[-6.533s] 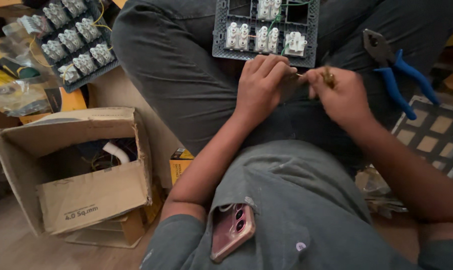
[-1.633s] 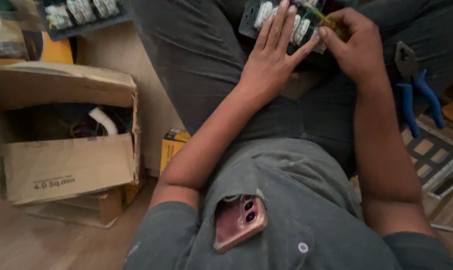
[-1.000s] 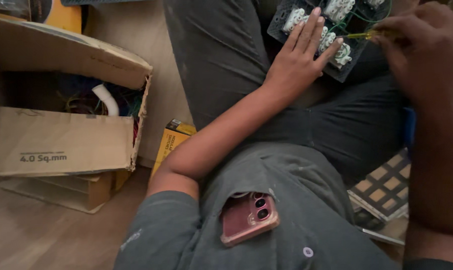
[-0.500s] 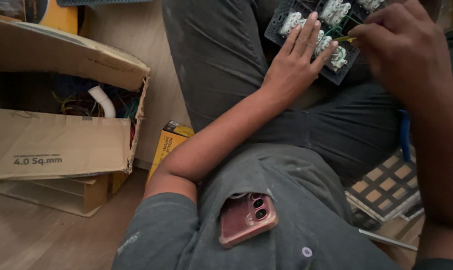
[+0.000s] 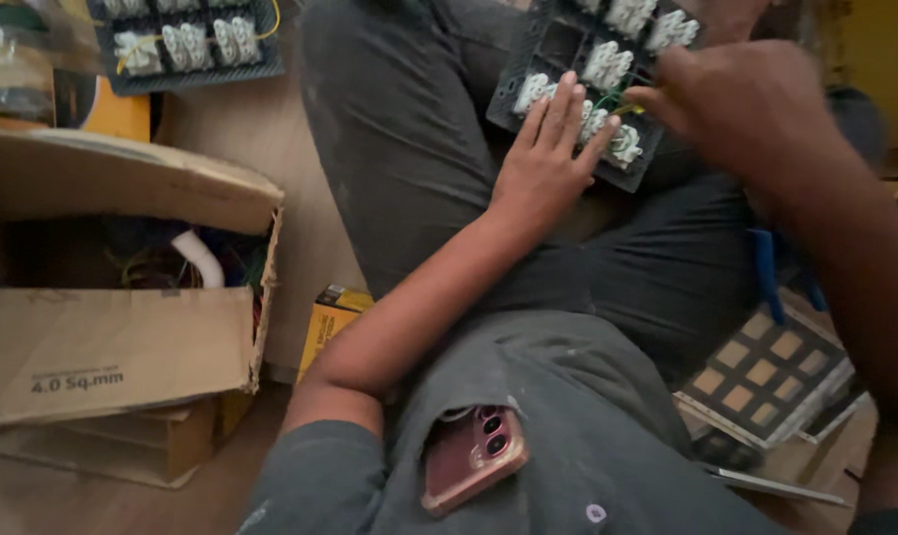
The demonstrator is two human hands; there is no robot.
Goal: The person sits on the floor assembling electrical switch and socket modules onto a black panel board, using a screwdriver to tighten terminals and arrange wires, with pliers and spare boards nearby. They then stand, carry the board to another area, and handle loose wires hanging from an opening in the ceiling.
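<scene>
— Where was the switch panel [image 5: 568,50] when you looked over?

— On the person's lap, lying across the dark trousers [image 5: 409,149], back side up, so the rows of white switch modules [image 5: 608,64] and a bit of green and yellow wiring [image 5: 619,99] showed.

— And the hands?

— The left hand [image 5: 548,163] lay flat and released on the panel's lower edge, fingers spread over the modules, pressing rather than gripping. The right hand [image 5: 751,109] sat at the panel's right side, fingers pinched together at the yellow wire. I couldn't tell whether it had the wire itself or some small tool; that spot was blurred.

— Anything else near the panel?

— Below it and to the right, a pair of blue-handled pliers [image 5: 766,272] poked out from under the right forearm, and further down lay a grid frame [image 5: 766,372] with square openings. Well to the left of the panel, a second panel of white modules [image 5: 186,45] rested on the floor. Below that one stood an open cardboard box [image 5: 122,337] with coiled wires and a white tube inside, and a small yellow box [image 5: 332,322] just beside it.

— And on the person?

— A pink phone [image 5: 474,456] stuck out of the grey shirt's chest pocket, straight down from the panel.
</scene>
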